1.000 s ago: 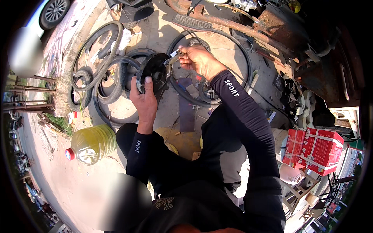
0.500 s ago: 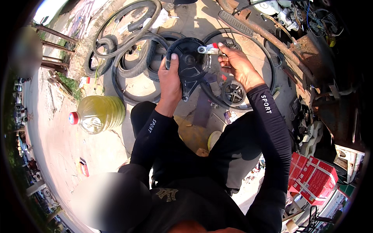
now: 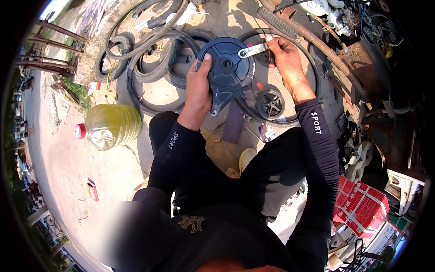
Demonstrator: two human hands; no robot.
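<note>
A round black drum brake plate (image 3: 221, 81), with a hole at its centre and a pointed arm toward me, is held up before me. My left hand (image 3: 198, 90) grips its left side, thumb on the face and fingers hidden behind. A silver brake lever (image 3: 254, 49) sits at the plate's upper right edge and sticks out to the right. My right hand (image 3: 287, 61) pinches the lever's outer end between thumb and fingers.
Several black tyres (image 3: 136, 75) lie on the ground beyond my hands, with a small spoked wheel (image 3: 270, 104) near my right knee. A large jug of yellow-green liquid (image 3: 113, 124) stands at left. Metal scrap (image 3: 362, 59) and a red box (image 3: 362, 206) are at right.
The brake plate has tilted to show more of its face. My right hand has moved right and slightly up, and more of the lever's length shows.
</note>
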